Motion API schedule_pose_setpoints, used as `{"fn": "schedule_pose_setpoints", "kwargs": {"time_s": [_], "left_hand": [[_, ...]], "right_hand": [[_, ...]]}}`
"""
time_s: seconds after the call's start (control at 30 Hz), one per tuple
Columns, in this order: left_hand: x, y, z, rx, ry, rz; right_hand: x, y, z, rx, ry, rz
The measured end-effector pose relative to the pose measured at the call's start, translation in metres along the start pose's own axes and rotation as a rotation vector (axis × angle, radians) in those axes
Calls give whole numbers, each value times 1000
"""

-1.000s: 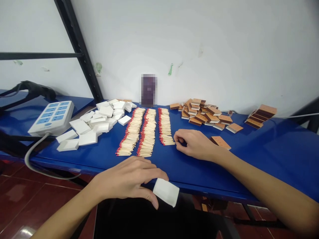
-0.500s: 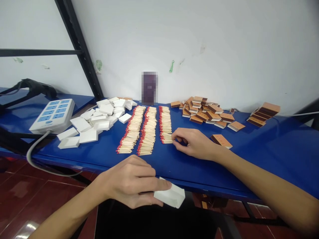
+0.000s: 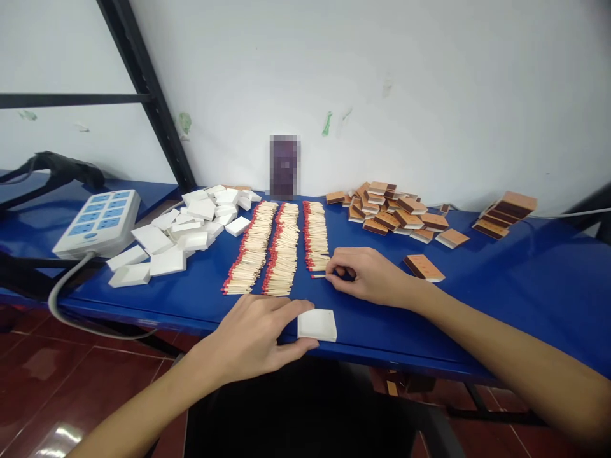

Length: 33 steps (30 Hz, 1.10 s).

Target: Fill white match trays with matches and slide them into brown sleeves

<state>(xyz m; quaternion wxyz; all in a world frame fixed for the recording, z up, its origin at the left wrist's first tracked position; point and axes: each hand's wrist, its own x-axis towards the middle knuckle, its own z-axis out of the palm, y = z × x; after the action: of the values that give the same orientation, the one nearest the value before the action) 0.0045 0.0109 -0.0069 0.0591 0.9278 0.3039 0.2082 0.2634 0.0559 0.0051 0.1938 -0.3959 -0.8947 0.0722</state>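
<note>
"At the front edge of the bench [image 3: 501, 305], which part is located?"

"One white tray [image 3: 317, 325]. The left hand [image 3: 258, 332] grasps it at its left end, thumb on the near side and index finger on the far side. Whether the tray's base bears on the bench cannot be determined."

"State the condition of the right hand [image 3: 366, 273]."

"Fingers curled, thumb and index fingertip pinched together on the plain end of one match [image 3: 318, 276]. The match lies just in front of the right row [image 3: 316, 236], its red head pointing toward the left edge."

"Specify the remaining rows."

"Two: the left row [image 3: 250, 249] and the middle row [image 3: 282, 249]. Both run from the rear edge toward the front edge, heads to the left."

"Identify the stock at either side."

"Toward the rear left corner: a heap of white trays [image 3: 153, 240]. Toward the rear edge, right of the rows: a heap of orange-brown covers [image 3: 386, 221]. Nearer the rear right corner: a leaning stack of covers [image 3: 506, 213]. One single cover [image 3: 424, 268] sits just beyond the right wrist."
</note>
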Motion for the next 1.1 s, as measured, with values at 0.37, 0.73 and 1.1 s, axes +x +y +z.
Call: {"fn": "schedule_pose_setpoints", "kwargs": {"time_s": [0.37,0.73,1.1], "left_hand": [[-1,0,1,44,47,59],[0,-2,3,96,71,159],[0,-2,4,100,78,168]], "right_hand": [[2,-5,1,30,111,15],[3,1,3,-13,45,30],[4,2,3,-11,37,33]]}}
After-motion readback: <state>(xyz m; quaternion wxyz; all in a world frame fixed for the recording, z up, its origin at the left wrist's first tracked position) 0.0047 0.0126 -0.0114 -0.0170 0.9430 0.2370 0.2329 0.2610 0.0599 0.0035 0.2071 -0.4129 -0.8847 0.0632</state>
